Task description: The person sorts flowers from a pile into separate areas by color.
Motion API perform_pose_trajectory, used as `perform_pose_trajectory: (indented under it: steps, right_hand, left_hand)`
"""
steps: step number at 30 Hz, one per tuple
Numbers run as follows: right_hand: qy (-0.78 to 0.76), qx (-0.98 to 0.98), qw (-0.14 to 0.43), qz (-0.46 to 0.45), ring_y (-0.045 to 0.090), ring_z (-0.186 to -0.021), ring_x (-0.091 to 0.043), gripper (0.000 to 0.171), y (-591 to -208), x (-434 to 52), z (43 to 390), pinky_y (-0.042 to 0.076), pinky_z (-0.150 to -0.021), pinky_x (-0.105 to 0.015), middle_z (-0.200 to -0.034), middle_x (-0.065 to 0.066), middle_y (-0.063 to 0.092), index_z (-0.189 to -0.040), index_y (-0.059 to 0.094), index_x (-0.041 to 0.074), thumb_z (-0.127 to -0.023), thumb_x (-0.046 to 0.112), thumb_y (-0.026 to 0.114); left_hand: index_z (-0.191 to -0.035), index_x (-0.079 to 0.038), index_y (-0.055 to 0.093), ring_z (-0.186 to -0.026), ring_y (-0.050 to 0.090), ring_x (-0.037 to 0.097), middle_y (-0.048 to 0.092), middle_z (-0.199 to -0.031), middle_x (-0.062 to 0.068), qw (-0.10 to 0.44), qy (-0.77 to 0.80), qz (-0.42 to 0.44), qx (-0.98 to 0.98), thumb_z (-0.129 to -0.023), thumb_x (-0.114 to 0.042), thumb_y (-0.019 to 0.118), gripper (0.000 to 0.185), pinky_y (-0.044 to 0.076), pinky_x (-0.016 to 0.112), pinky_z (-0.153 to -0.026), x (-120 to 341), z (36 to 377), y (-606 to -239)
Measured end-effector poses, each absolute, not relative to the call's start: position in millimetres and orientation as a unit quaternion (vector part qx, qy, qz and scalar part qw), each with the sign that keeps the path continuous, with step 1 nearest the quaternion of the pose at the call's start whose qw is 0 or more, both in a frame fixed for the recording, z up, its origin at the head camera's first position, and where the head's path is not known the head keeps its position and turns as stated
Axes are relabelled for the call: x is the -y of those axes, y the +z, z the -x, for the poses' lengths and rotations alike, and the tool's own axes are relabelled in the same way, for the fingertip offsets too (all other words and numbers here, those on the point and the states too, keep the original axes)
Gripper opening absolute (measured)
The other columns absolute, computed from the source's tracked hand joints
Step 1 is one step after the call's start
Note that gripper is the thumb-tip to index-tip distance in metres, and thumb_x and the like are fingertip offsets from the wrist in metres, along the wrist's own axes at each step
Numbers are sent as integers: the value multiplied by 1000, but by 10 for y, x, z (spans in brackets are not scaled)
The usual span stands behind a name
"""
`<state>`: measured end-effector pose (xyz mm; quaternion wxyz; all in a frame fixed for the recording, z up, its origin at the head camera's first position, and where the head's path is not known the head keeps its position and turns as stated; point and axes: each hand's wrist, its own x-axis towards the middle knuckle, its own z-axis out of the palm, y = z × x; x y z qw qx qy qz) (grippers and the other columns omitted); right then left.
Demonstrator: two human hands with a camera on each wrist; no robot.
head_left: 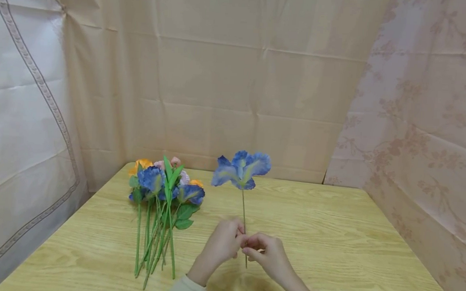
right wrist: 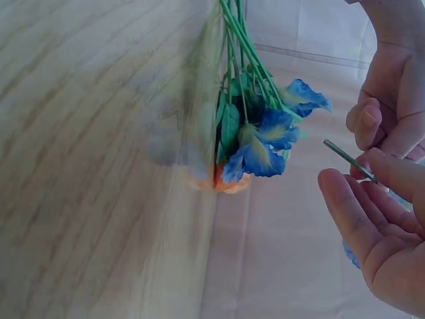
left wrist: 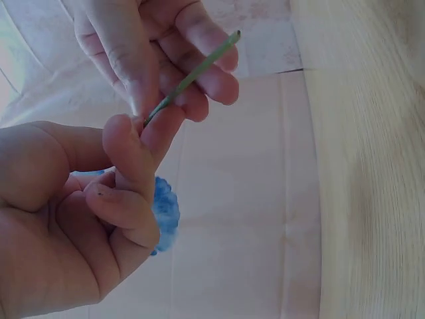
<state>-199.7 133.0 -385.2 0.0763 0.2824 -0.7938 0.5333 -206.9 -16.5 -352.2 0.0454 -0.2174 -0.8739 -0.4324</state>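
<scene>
A blue artificial iris (head_left: 241, 169) with yellowish streaks stands upright above the table, its thin green stem (head_left: 244, 208) running down between both hands. My left hand (head_left: 224, 240) pinches the stem between thumb and forefinger, the other fingers curled in. Just below and to the right, my right hand (head_left: 268, 256) pinches the same stem between its thumb and fingers, almost touching the left fingertips. In the left wrist view the cut stem end (left wrist: 212, 56) sticks out past the right fingers. The right wrist view also has this stem end (right wrist: 342, 151), while most of the blossom is hidden by the hands.
To the left on the wooden table (head_left: 323, 240) lies a pile of artificial flowers (head_left: 150, 180): blue, orange and pink blossoms with green leaves, stems towards me. A beige cloth (head_left: 221, 82) hangs behind the table, with patterned cloths (head_left: 430, 131) at the sides.
</scene>
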Motion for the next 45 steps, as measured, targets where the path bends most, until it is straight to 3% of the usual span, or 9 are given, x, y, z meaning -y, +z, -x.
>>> perform_pose_trajectory:
  steps: [13,20,27,36,43,45]
  right_hand:
    - [555,798,53,-227,61,-59,-15,5,-3820,-1384,1991,51,-53,-25,-75,-23,61,-80,59,-10,-79,-6,61]
    - [505,842,97,-159,60,-56,-17,4,-3795,-1604,2131,50,-52,-23,-68,-13,60,-77,58,-8,-77,-9,62]
    - [429,890,145,-54,58,-53,-18,4,-3763,-2081,2368,49,-49,-23,-63,-8,58,-74,58,-8,-77,-9,61]
    - [367,920,134,19,56,-49,-18,5,-3861,-2863,2678,49,-47,-27,-61,-13,58,-75,55,-13,-78,-9,56]
    - [267,953,136,47,50,-47,-16,13,-3974,-3246,2789,44,-55,-38,-47,-1,51,-63,56,-5,-75,-6,55]
    - [253,956,132,63,46,-47,-17,18,-4010,-3317,2809,41,-50,-36,-45,1,46,-55,51,0,-72,-7,51]
  left_hand:
    - [-81,0,56,-36,46,6,56,-56,-2,34,-422,214,880,-83,-4,60,6,37,18,-36,141,2044,-3530]
    - [-82,-2,60,-38,46,4,55,-55,-6,39,-400,223,888,-84,-12,62,10,39,20,-38,155,2032,-3543]
    - [-77,-7,61,-41,47,3,51,-53,-8,41,-377,224,898,-84,-17,63,13,39,21,-41,187,2029,-3564]
    - [-76,-7,62,-47,44,3,51,-59,-7,65,-348,228,907,-83,-21,64,16,38,20,-44,226,2041,-3579]
    - [-75,-7,63,-49,45,4,52,-60,-7,65,-340,229,910,-82,-22,64,17,38,20,-44,243,2026,-3589]
    - [-76,-7,63,-49,45,4,51,-60,-7,59,-340,228,911,-83,-22,64,17,38,20,-44,247,2027,-3599]
